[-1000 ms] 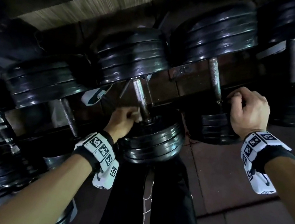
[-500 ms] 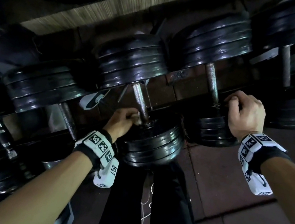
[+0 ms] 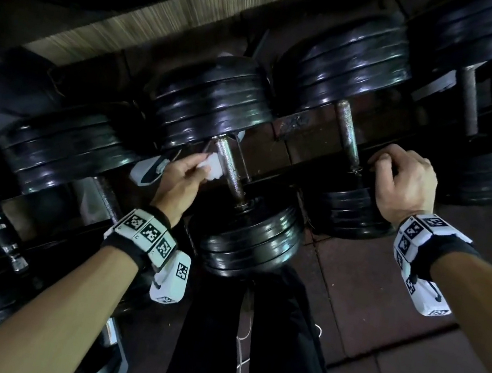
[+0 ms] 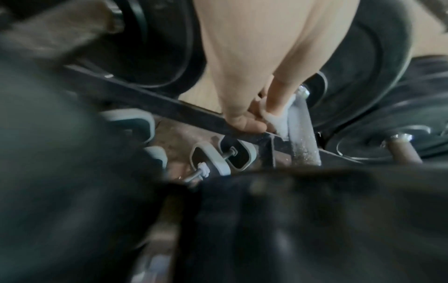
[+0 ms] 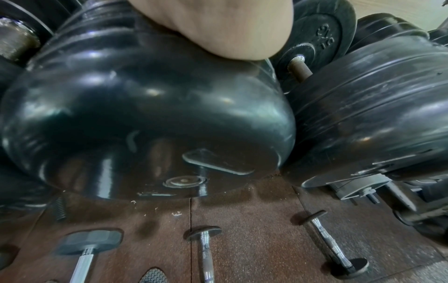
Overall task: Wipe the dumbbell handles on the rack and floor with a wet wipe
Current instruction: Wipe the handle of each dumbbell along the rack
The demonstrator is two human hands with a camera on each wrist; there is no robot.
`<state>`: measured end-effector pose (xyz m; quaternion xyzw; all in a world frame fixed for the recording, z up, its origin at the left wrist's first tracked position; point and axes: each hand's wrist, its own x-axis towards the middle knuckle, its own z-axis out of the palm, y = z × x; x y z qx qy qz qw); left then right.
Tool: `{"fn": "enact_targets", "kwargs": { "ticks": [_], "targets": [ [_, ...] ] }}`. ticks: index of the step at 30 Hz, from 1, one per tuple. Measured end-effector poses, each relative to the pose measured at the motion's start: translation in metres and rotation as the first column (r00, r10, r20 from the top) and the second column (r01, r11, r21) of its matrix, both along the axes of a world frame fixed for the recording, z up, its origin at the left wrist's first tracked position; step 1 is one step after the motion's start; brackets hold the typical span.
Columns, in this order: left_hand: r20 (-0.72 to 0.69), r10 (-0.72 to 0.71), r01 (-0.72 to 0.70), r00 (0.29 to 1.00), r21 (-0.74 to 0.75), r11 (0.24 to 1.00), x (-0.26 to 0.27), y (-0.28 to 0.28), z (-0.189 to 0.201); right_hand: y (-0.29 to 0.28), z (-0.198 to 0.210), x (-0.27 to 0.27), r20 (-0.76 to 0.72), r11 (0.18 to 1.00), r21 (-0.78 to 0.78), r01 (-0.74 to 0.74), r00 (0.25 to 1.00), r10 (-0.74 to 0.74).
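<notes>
Left hand (image 3: 178,183) pinches a wipe (image 3: 212,167) against a dumbbell handle (image 3: 230,170); at 3 o'clock, right hand (image 3: 404,188) grips a weight (image 3: 347,214)

Wet wipe (image 3: 211,166) — white, crumpled into a small wad, pressed against the left side of a dumbbell handle (image 3: 229,170). Handle is a bare steel bar, speckled and worn, running on a slant between two stacks of glossy black plates; the nearer stack hangs toward the floor side, the farther one sits deeper in the rack. Left wrist view shows the wipe (image 4: 278,118) folded against the bar's (image 4: 304,137) upper stretch. Neighbouring handle (image 3: 348,138) to the right — duller, rust-flecked, same slant, uncovered.
</notes>
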<state>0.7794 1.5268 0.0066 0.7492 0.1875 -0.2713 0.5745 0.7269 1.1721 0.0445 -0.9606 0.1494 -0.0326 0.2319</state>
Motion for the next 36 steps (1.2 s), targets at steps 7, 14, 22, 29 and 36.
{"fn": "enact_targets", "kwargs": {
  "ticks": [7,14,22,29,36],
  "targets": [
    [0.089,-0.127,0.114,0.988,0.139,0.984,-0.005,-0.014,0.009,0.001,0.002,0.001,0.022,1.0,0.011,-0.002,1.0,0.001],
    [0.014,-0.121,0.117,0.993,0.171,0.978,-0.001,-0.022,-0.001,0.003,0.005,0.003,0.018,1.0,0.009,-0.01,1.0,0.01],
    [-0.048,-0.219,0.223,0.975,0.143,0.964,-0.02,-0.014,-0.006,0.001,0.003,0.003,-0.003,1.0,0.01,-0.008,1.0,0.008],
    [-0.117,-0.247,0.261,0.962,0.12,0.958,-0.033,-0.022,0.0,-0.002,-0.001,0.002,-0.017,1.0,0.024,-0.014,1.0,0.014],
    [0.03,-0.051,0.049,0.998,0.065,0.997,0.012,-0.019,0.009,-0.003,-0.004,0.001,-0.044,1.0,0.019,-0.003,0.999,0.004]
  ]
}}
